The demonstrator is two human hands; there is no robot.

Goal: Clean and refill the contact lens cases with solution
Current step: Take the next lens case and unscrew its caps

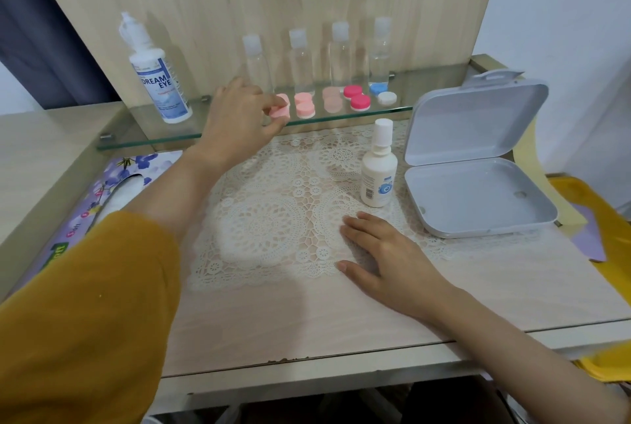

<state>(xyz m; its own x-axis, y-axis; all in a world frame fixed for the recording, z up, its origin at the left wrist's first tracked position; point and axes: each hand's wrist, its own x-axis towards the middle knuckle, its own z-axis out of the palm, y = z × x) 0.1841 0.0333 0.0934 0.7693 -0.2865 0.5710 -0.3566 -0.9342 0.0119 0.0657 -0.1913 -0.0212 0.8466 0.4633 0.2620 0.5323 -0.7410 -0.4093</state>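
While reaching forward over the lace mat (266,218) with the left hand (239,116), pinches the leftmost pink lens case (282,110) between thumb and curled fingertips at the front of the glass shelf (153,136). Rests the right hand (379,253) flat on the mat, fingers straight, holding nothing. Along the shelf to the right, four more lens cases (356,97) in a row; behind them, four clear bottles (300,61), upright, contents hard to judge. At the shelf's left end, a large solution bottle (157,82). Near the right fingertips, a small white bottle (379,171), capped; beside it, a grey box (478,205) with lid raised. Under the left forearm, a tissue box (102,191), white tissue in its slot.
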